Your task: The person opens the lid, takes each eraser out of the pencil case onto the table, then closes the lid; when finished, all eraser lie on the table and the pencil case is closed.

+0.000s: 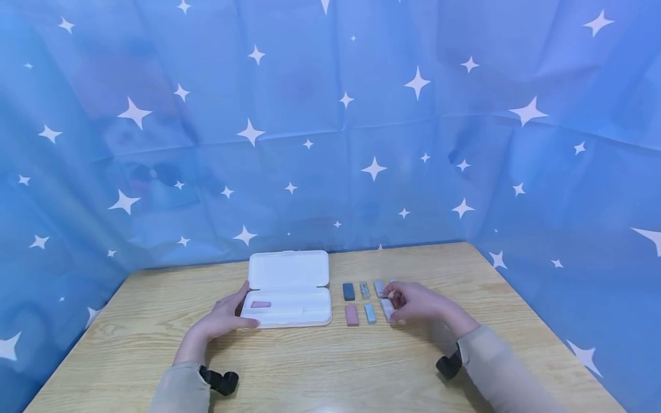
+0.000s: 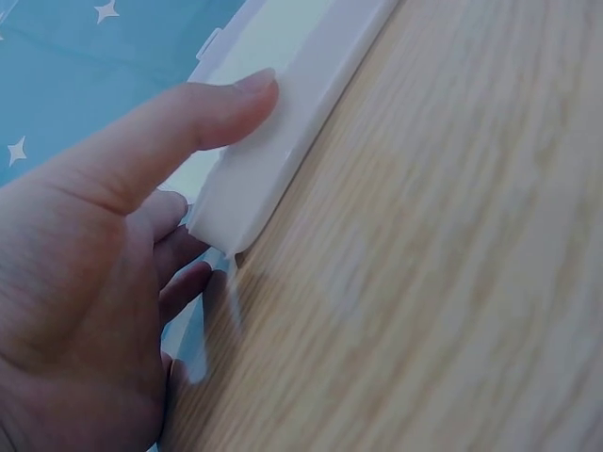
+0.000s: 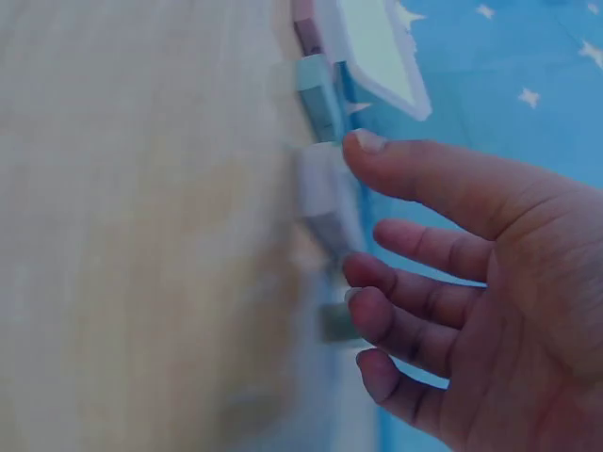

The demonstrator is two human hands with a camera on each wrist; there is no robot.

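A white pencil case (image 1: pixel 316 316) lies with its lid (image 1: pixel 289 269) raised at the back; a pink eraser (image 1: pixel 260 304) rests in its left part. My left hand (image 1: pixel 225 317) holds the case's left end, thumb over the front wall and fingers round the side, as the left wrist view shows. My right hand (image 1: pixel 415 302) is over the right end of two rows of erasers, its fingers loosely bent and nothing between them. Closest to its thumb is a pale lilac eraser (image 3: pixel 325 198); whether they touch I cannot tell. Behind it lies a greyish eraser (image 1: pixel 379 287).
Left of the right hand lie a dark blue eraser (image 1: pixel 348 291), a patterned eraser (image 1: pixel 364 290), a pink eraser (image 1: pixel 352 315) and a light blue eraser (image 1: pixel 369 313). Another is partly hidden behind the hand. A blue star-printed curtain (image 1: pixel 310 172) borders the wooden table (image 1: pixel 320 367).
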